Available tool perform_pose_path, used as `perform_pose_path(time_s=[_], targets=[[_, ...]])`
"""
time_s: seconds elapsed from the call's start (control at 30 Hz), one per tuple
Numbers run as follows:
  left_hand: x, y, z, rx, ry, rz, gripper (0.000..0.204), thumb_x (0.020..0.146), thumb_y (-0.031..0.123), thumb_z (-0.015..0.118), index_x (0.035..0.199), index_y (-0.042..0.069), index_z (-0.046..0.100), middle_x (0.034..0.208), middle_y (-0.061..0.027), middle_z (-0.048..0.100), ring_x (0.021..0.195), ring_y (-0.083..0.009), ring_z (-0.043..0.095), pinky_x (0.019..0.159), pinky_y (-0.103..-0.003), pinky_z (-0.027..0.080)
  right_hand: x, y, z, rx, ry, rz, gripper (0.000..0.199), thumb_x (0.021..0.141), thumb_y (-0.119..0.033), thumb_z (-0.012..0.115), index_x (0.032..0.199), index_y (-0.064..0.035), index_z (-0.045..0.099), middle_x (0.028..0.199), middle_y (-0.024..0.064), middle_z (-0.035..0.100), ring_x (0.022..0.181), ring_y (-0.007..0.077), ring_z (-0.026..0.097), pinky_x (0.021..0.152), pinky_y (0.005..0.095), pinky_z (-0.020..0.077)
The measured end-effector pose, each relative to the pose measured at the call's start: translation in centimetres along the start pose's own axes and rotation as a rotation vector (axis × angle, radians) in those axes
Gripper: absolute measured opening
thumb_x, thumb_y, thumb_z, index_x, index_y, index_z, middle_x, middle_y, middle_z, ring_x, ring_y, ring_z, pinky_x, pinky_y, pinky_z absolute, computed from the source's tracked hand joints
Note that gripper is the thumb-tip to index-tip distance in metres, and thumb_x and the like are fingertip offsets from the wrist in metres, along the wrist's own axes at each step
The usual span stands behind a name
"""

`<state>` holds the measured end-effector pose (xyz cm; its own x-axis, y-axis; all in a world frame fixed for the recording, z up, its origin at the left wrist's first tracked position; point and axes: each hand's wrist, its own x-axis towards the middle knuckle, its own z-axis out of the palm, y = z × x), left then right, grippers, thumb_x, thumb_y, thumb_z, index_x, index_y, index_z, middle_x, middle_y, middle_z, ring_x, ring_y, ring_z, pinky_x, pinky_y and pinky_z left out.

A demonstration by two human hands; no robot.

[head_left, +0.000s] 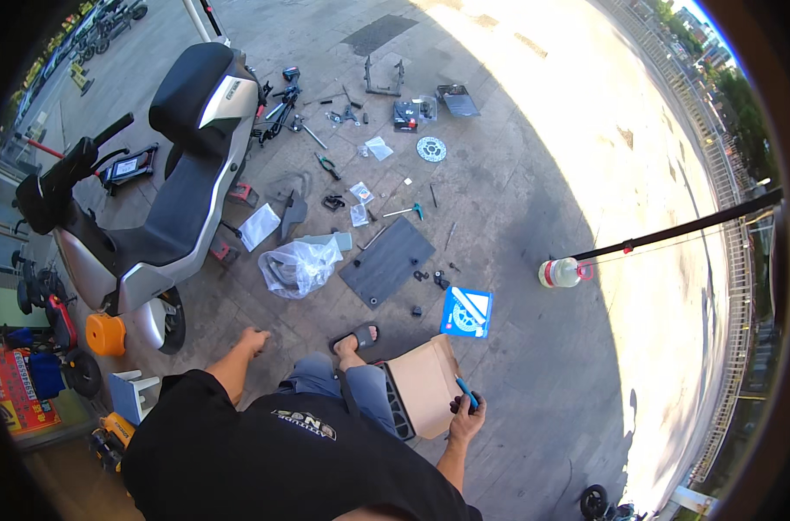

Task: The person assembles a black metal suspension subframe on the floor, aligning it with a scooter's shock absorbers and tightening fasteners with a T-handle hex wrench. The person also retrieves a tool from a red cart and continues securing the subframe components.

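A person in a black T-shirt point(299, 443) works near a parked scooter point(176, 204), the left forearm reaching forward at lower left of centre. The left hand point(256, 340) angles toward the pavement, its fingers bent, though whether they grip anything cannot be told. At lower right of centre, the right hand point(469, 423) is raised, fingers wrapped around a blue tool point(467, 392) beside brown cardboard point(423, 382).

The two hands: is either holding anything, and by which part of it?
The right hand holds a blue stick-like thing by its near end; nothing shows in the left hand.
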<state>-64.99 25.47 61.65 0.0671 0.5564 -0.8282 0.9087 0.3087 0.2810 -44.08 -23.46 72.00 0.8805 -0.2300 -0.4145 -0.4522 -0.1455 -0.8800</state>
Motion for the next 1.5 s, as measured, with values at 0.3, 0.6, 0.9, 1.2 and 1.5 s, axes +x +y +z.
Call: perform_pose_path(time_s=[0.3,0.6,0.9,1.2,1.5], targets=[[-0.7,20.8,9.3,0.188,-0.06,-0.09,0.032,0.085,0.022,0.066,0.098,-0.008,0.063,0.081,-0.0173,0.064,0.06,-0.0274,0.06,0.051,-0.041,0.045,18.4,-21.1,1.2,0.064,0.136,-0.158,0.03,0.092,-0.012,0.064,0.116,0.0017,0.051,0.085,0.0118,0.066,0.068,0.0165,0.064,0.063,0.0284,0.0537],[18.6,71.7,29.8,0.348,-0.084,0.259,0.037,0.084,0.025,0.067,0.113,0.001,0.062,0.084,-0.0084,0.064,0.065,-0.0195,0.059,0.056,-0.035,0.046,64.0,-33.5,16.8,-0.129,0.167,-0.36,0.032,0.089,-0.002,0.064,0.119,0.0029,0.051,0.095,0.0105,0.063,0.083,0.0155,0.063,0.075,0.0258,0.0507],[4.9,111.4,35.2,-0.284,-0.394,0.397,0.035,0.09,0.024,0.066,0.116,0.002,0.058,0.097,-0.0045,0.065,0.08,-0.0134,0.058,0.065,-0.029,0.047,82.0,-46.3,32.6,-0.419,0.005,-0.29,0.038,0.087,-0.012,0.067,0.12,0.0003,0.052,0.1,0.015,0.064,0.084,0.0243,0.066,0.076,0.0334,0.0517],[18.0,123.5,41.5,-0.551,-0.089,0.114,0.035,0.081,0.023,0.071,0.106,0.0,0.065,0.09,-0.0127,0.069,0.085,-0.0225,0.065,0.073,-0.035,0.052,116.7,-67.4,54.1,-0.569,-0.43,-0.796,0.036,0.09,-0.011,0.065,0.121,-0.0004,0.05,0.104,0.0168,0.064,0.083,0.0246,0.066,0.069,0.0327,0.0552],[17.7,128.9,46.1,-0.754,0.128,-0.277,0.03,0.08,0.025,0.068,0.1,0.003,0.07,0.088,-0.0122,0.069,0.078,-0.0222,0.065,0.068,-0.037,0.05,138.5,-92.0,85.0,-0.847,-0.861,-1.118,0.031,0.093,-0.012,0.061,0.121,-0.0018,0.053,0.115,0.0136,0.061,0.098,0.024,0.064,0.064,0.0287,0.0542]])
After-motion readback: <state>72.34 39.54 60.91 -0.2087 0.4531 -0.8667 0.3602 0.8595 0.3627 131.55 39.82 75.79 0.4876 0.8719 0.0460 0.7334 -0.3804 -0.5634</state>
